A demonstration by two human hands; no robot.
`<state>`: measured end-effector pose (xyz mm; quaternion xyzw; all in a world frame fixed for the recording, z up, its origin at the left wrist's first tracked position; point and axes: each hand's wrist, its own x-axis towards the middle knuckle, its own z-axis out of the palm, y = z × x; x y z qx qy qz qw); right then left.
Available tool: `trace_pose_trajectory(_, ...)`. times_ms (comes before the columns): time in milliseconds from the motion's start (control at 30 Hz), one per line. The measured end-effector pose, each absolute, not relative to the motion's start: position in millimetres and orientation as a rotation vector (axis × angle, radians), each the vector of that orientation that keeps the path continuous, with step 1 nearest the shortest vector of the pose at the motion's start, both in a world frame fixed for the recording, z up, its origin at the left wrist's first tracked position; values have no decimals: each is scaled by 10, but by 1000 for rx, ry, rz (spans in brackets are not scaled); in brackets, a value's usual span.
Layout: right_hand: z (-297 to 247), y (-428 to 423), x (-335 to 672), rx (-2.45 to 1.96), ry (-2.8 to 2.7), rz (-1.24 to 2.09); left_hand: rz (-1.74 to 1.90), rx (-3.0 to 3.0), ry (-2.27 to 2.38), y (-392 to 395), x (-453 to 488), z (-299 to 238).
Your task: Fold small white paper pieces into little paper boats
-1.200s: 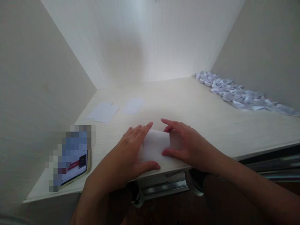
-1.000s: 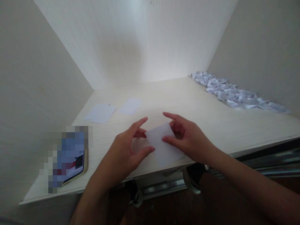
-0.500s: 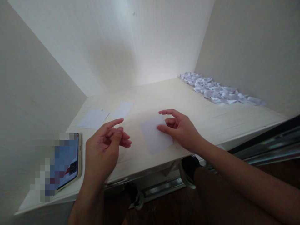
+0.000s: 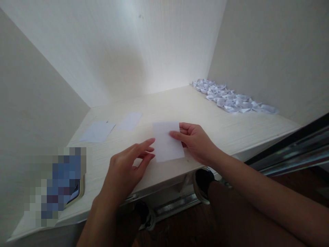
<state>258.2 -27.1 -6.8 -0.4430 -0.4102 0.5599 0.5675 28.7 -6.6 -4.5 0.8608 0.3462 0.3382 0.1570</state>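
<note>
A square sheet of white paper is held just above the pale shelf. My right hand grips its right edge, thumb on the front and fingers behind. On the other side, my left hand is beside the sheet's left edge, fingers and thumb apart with nothing between them. Farther left on the shelf lie a white paper piece and another white sheet or small stack.
Many folded white paper pieces lie in a long heap along the right wall. At the left front is a phone, its screen partly pixelated. The shelf's front edge runs below my hands, with shoes underneath.
My right hand has closed on the paper's right edge and lifted and turned it more upright. My left hand has moved right, to the sheet's left edge.
</note>
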Motion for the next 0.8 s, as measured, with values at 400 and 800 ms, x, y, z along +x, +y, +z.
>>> trace_pose_trajectory(400,-17,-417,2520,-993,-1081,1379,965,2460,825,-162,361,84)
trace_pose_trajectory(800,-17,-465,2560,-786,-1127,1342,1309,1729,1103,-198,409,39)
